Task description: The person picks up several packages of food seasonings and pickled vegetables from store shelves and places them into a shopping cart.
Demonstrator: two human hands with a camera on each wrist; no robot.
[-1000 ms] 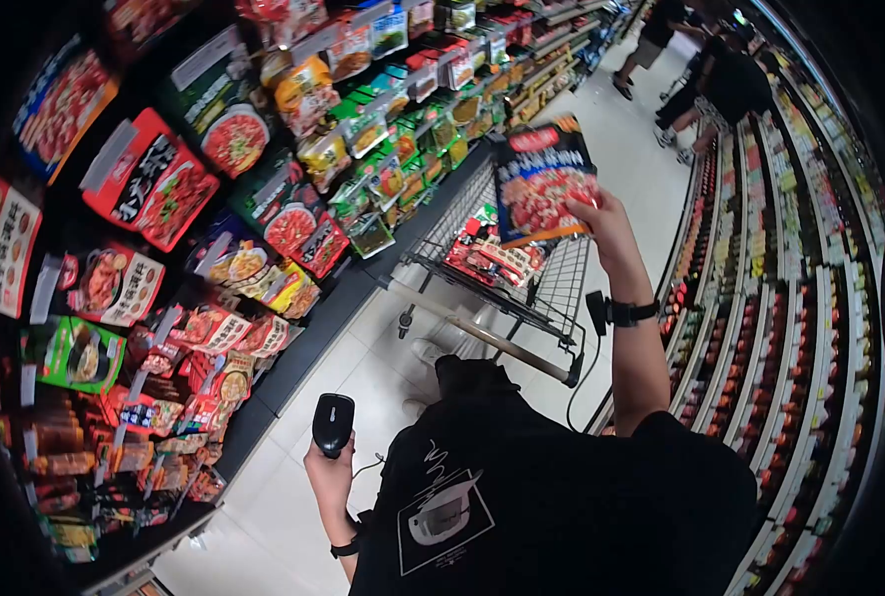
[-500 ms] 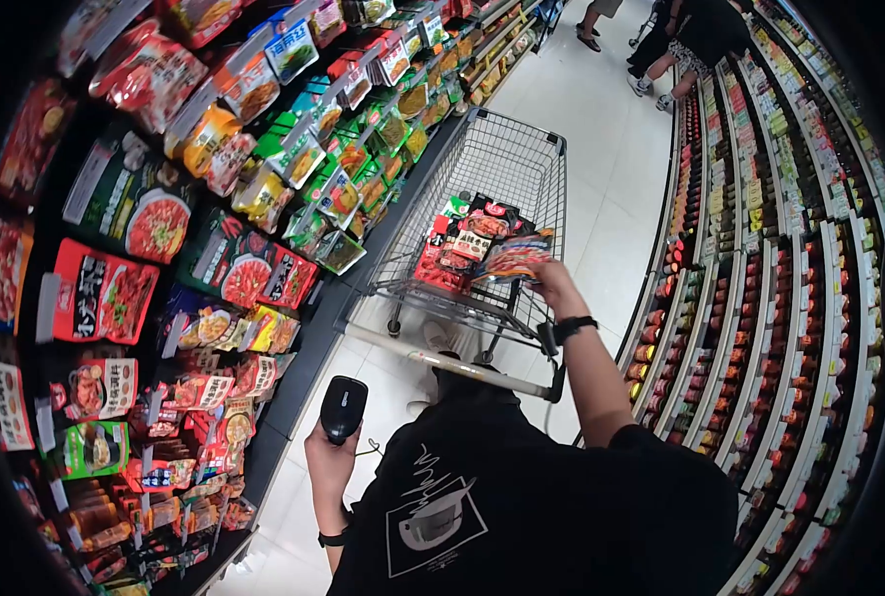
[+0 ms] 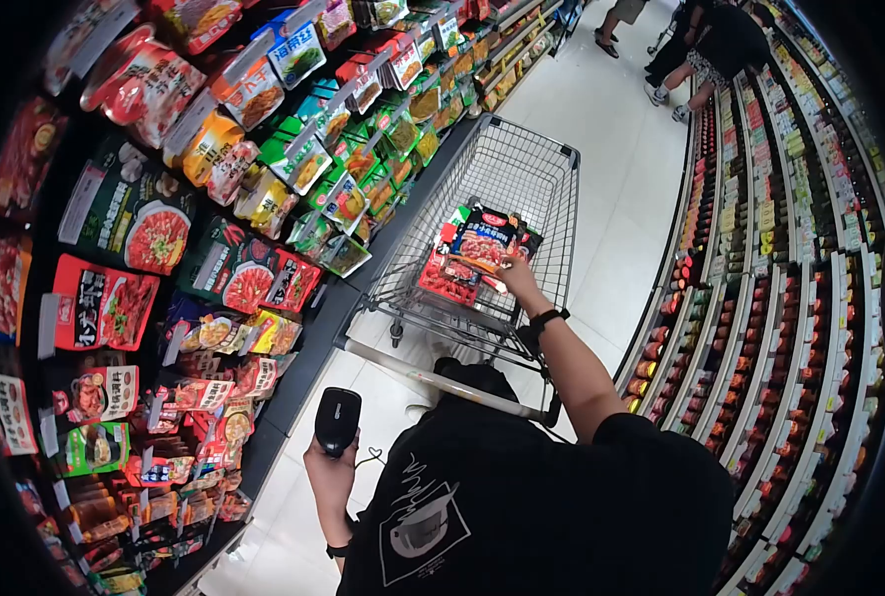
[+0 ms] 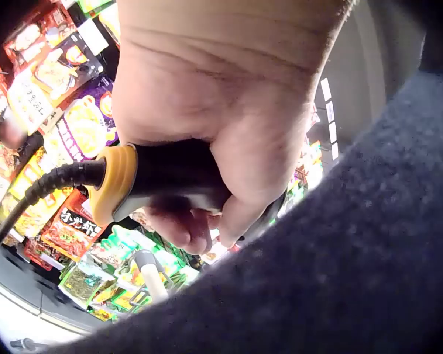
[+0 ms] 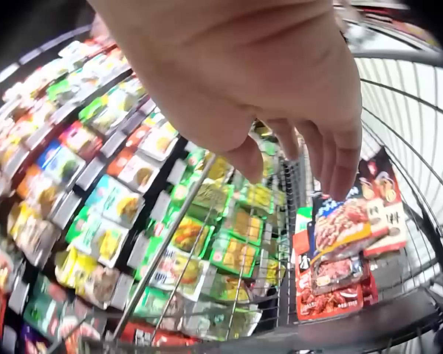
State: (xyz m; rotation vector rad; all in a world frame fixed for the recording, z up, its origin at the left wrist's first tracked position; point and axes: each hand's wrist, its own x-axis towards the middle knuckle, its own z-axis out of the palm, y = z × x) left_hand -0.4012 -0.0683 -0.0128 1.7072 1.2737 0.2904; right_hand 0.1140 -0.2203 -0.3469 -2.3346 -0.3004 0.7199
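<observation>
Left hand (image 3: pixel 330 479) grips a smooth, rounded scanner (image 3: pixel 337 422); beneath the released, loose-fingered right hand (image 3: pixel 522 282), a glossy packet (image 3: pixel 484 241) lies in the wire cart (image 3: pixel 559 199).

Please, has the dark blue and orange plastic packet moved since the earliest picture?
Yes. Judged against the grey wire shopping cart, the packet has gone downward: from raised above it to inside, on other colourful food packets.

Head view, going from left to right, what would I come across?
Green packet at lower left, black handheld scanner, blue packet with an orange edge, right hand, rows of jars.
</observation>
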